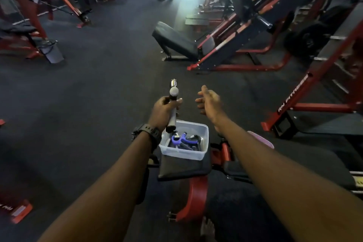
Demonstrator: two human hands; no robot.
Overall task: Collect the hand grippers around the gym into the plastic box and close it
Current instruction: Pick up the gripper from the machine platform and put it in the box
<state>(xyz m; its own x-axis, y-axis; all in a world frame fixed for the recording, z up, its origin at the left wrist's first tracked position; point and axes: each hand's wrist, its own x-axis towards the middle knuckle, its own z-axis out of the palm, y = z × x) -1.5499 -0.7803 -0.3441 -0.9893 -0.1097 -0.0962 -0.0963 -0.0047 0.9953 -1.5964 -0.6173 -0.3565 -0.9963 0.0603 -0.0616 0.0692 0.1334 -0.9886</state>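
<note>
The person is showing 2 bare forearms with no sleeves. The left hand [164,111] is wearing a chunky black digital-style watch [146,133] at the wrist; its face is too dark to read. The right hand [209,102] is wearing nothing.

I see a black padded counter [182,169] on a red frame, just below my left fingers [177,102]. A clear plastic box [196,152] sits directly on its pad, lid off, under and slightly right of those fingers. Inside it lie several hand grippers, a blue one [179,139] on top of dark ones [193,144]. A pink lid [263,139] shows below my right fingers [200,104], partly hidden by the forearm; I cannot tell what it rests on. The dark rubber floor [98,84] carries the counter and the red machines around it.
</note>
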